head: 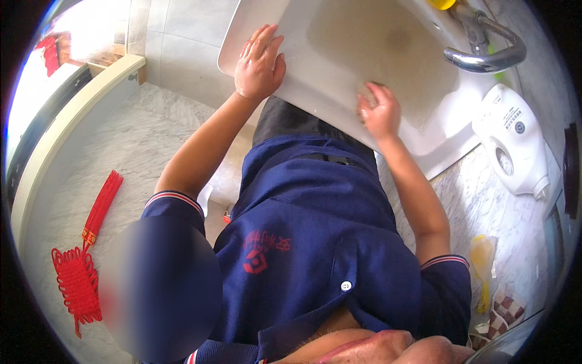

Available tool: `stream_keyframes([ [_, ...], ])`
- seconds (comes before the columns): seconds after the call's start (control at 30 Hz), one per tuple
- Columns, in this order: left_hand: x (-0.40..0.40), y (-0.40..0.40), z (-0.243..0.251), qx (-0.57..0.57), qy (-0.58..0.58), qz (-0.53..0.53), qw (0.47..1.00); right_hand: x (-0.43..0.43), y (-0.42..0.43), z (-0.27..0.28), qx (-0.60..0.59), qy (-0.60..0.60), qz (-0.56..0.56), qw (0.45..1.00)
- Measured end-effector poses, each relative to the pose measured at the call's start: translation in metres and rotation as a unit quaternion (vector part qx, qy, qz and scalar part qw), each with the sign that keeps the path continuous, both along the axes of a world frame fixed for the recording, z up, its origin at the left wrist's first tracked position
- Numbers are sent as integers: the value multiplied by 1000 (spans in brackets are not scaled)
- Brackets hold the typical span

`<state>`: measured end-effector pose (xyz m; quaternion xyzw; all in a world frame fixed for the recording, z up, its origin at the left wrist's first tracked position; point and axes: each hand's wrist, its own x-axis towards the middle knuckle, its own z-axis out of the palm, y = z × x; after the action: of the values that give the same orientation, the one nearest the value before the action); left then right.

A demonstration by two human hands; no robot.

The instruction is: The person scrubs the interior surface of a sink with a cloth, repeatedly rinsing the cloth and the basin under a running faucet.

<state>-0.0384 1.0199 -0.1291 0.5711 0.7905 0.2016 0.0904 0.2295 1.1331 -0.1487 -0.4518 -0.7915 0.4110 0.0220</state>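
A white ceramic sink [336, 98] lies in front of me, with brownish, murky water [386, 41] in its basin. My left hand [260, 63], wet, rests at the sink's left front rim, fingers somewhat apart and nothing in them. Over the near inner wall of the basin, my right hand [383, 111] has its fingers curled around a small brownish-grey wad [370, 96], which looks like a scouring pad. Motion blur hides its exact shape. A chrome faucet [489, 59] arches over the sink's right side.
To the right, a white plastic jug [514, 136] with a handle lies on the marbled surface. Nearer me are a yellow plastic utensil [482, 259] and a checkered cloth [504, 309]. A red knotted tassel ornament [79, 286] is at left. A pale ledge [68, 123] curves along the left.
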Motion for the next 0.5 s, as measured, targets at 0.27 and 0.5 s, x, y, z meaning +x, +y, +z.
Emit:
stream_keyframes([
  [0.27,-17,-10,-17,119,-38,132,983,-148,-55,23,40,190,135,972],
  [0.5,-6,-7,-14,106,-60,127,984,-22,-23,17,79,155,273,946],
])
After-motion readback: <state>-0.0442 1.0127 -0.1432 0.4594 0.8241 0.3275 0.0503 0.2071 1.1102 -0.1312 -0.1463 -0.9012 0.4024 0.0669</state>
